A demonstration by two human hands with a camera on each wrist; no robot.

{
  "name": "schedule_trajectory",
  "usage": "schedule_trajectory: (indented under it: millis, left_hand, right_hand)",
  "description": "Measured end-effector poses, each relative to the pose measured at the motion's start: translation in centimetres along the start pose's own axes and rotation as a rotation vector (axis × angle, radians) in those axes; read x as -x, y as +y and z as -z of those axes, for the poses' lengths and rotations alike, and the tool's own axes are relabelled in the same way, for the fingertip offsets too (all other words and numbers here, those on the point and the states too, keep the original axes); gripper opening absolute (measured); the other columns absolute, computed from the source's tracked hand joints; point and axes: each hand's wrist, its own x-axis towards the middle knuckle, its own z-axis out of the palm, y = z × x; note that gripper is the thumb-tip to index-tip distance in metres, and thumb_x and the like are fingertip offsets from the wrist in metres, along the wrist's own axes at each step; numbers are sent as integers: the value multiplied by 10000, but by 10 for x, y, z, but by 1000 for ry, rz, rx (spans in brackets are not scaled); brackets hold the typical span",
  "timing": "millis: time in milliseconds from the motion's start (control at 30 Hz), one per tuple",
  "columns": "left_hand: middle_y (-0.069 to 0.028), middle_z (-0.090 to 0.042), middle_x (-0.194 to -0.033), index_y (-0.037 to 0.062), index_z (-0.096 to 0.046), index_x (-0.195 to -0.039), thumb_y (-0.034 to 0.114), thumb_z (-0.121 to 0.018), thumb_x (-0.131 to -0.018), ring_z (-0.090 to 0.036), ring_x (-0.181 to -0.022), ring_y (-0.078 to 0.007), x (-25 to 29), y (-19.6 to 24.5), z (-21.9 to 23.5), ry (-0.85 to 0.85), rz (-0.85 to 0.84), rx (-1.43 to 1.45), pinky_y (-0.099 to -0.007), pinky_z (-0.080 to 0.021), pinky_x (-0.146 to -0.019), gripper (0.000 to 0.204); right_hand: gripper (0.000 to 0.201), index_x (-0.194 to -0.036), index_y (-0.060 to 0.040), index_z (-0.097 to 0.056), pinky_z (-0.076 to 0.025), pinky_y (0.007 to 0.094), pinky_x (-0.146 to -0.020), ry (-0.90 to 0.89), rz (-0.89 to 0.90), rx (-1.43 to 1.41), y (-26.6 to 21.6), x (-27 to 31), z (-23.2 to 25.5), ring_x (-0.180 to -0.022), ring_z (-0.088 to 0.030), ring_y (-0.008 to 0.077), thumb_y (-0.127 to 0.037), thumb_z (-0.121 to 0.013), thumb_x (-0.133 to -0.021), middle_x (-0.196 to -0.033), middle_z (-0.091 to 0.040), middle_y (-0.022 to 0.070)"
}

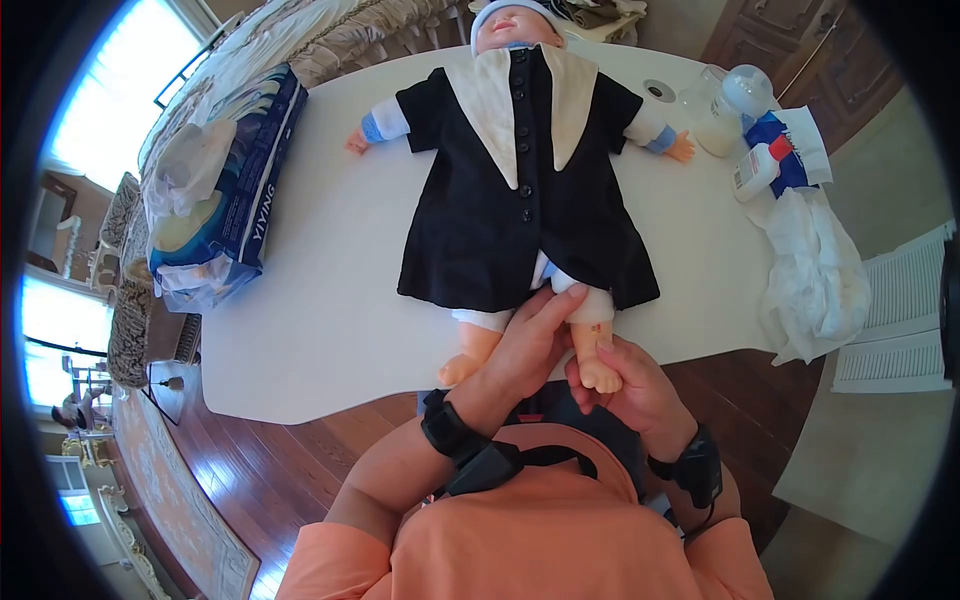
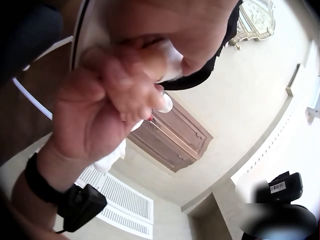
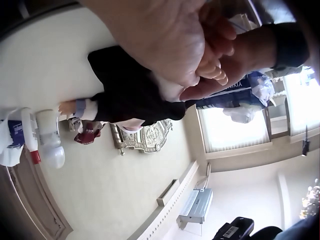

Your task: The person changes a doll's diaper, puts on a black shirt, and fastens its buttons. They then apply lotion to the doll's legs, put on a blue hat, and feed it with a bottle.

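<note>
A baby doll (image 1: 502, 30) lies on its back on the white table (image 1: 330, 230), dressed in a black buttoned coat (image 1: 480, 220) with a wide cream collar (image 1: 575, 95). Its legs, in white knee-length leggings, stick out below the hem toward the person. My left hand (image 1: 535, 340) grips the leg on the right at the knee, thumb on the white legging (image 1: 594, 303). Lower on that same leg, my right hand (image 1: 645, 385) holds the bare foot (image 1: 600, 378) between thumb and fingers. The other foot (image 1: 458, 371) lies free near the table edge.
A blue diaper pack (image 1: 270, 170) stands at the table's left. Along the right side are a baby bottle (image 1: 715, 125), a white bottle with a red cap (image 1: 755, 172), a blue-and-white packet (image 1: 790, 150) and a crumpled white cloth (image 1: 815, 275).
</note>
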Motion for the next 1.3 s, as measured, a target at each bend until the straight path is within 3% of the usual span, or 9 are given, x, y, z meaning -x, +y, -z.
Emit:
schedule_trajectory:
  millis: [367, 467, 533, 733, 967, 1067, 1133, 1233, 1300]
  left_hand:
    - [-96, -552, -1016, 8, -493, -1053, 219, -417, -906, -520, -964, -204, -8, -4, -3, 145, -77, 9, -349, -412, -855, 269]
    - [-89, -565, -991, 18, -512, -1029, 218, -416, -906, -534, -923, -185, -7, -2, -3, 150, -69, -32, -334, -423, -840, 254]
    - [-87, -573, -971, 29, -525, -1010, 219, -423, -903, -544, -888, -172, -7, -2, -2, 157, -66, -44, -324, -432, -829, 241]
    - [-81, -560, -983, 16, -496, -1047, 226, -447, -894, -540, -873, -153, 2, 4, -3, -1, -22, -25, -291, -429, -794, 265]
    - [-188, -458, -1206, -45, -312, -1274, 221, -448, -889, -446, -1135, -251, 60, 56, -7, -69, -74, -508, -331, -356, -944, 488]
    - [-136, -583, -1023, -47, -480, -1129, 230, -455, -890, -569, -936, -199, 89, 89, 11, -102, -21, -429, -284, -433, -824, 367]
    - [-111, -623, -881, -32, -567, -988, 225, -438, -896, -598, -803, -171, 100, 97, 33, -26, -222, -581, -267, -458, -719, 302]
    - [-76, -625, -801, -10, -591, -910, 217, -440, -896, -588, -721, -133, 110, 91, 54, 238, -205, -767, -237, -445, -632, 274]
    - [-53, -617, -784, 0, -583, -941, 225, -452, -894, -571, -710, -110, 116, 81, 57, 257, -173, -799, -225, -430, -620, 264]
  right_hand:
    - [519, -881, -41, -495, -363, 232, -421, -100, -66, -99, -2, 2, 8, -446, -442, 113, -522, -301, -878, -587, -463, 31]
    - [540, -874, -33, -498, -383, 237, -431, -135, -73, -171, -1, 2, 7, -456, -465, 131, -530, -285, -878, -595, -480, 42]
    - [503, -951, -19, -497, -405, 244, -453, 41, -22, -86, 1, 2, -1, -531, -510, 144, -489, -332, -883, -679, -523, 64]
    - [447, -1122, -2, -439, -436, 216, -497, 10, 32, -148, 0, 0, 1, -700, -574, 137, -376, -442, -877, -861, -566, 89]
    - [478, -1065, -16, -474, -325, 186, -411, -21, -20, -276, 1, 3, 12, -469, -416, 85, -442, -339, -895, -702, -523, 59]
    - [553, -1013, -24, -482, -303, 200, -391, -85, -58, -313, 1, 2, 18, -407, -371, 78, -523, -283, -883, -600, -471, 31]
    - [537, -987, -33, -484, -298, 209, -378, -228, -98, -479, 4, 1, 25, -396, -364, 85, -517, -276, -884, -563, -451, 24]
    - [494, -984, -35, -482, -311, 213, -382, -282, -142, -534, 1, 3, 20, -402, -374, 85, -486, -306, -886, -566, -443, 18]
    - [484, -987, -36, -481, -318, 215, -383, -205, -141, -479, 2, 7, 9, -401, -378, 86, -482, -322, -883, -566, -442, 15]
